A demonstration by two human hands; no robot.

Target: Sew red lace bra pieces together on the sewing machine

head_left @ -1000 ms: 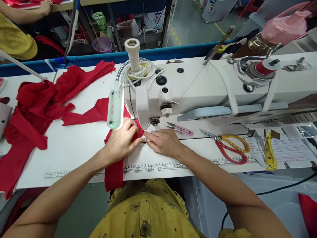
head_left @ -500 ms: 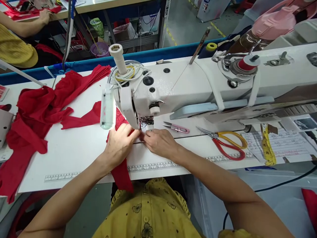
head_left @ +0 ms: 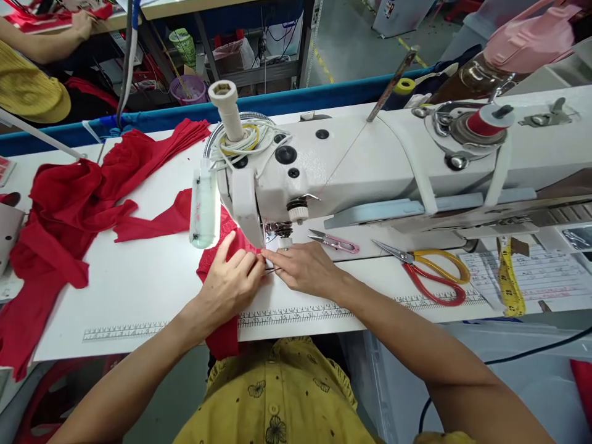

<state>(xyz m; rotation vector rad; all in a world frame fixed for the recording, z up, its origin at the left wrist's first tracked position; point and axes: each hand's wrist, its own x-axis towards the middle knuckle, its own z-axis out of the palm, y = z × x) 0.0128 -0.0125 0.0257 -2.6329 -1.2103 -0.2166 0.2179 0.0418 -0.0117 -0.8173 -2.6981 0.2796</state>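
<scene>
Red fabric (head_left: 222, 338) runs under my left hand, hangs over the table's front edge and reaches up beside the needle area of a white sewing machine (head_left: 296, 176). My left hand (head_left: 231, 277) presses and grips it at the left of the needle, index finger stretched forward and the other fingers curled. Just in front of the presser foot, my right hand (head_left: 308, 268) has its thumb and fingertips pinched on the fabric's edge, close to my left fingertips. The exact pinch is partly hidden by the fingers.
Right of the hands lie pink thread snips (head_left: 335, 242), scissors (head_left: 423, 268) with red and yellow handles, and a yellow tape measure (head_left: 510, 280) on papers. More red fabric (head_left: 69, 197) is heaped at left. A co-worker's hand (head_left: 83, 24) shows at the far left table.
My left hand has drawn slightly down, with its index finger now stretched out, and more red fabric shows by the needle. The right hand stays close to the presser foot. The view has shifted a little.
</scene>
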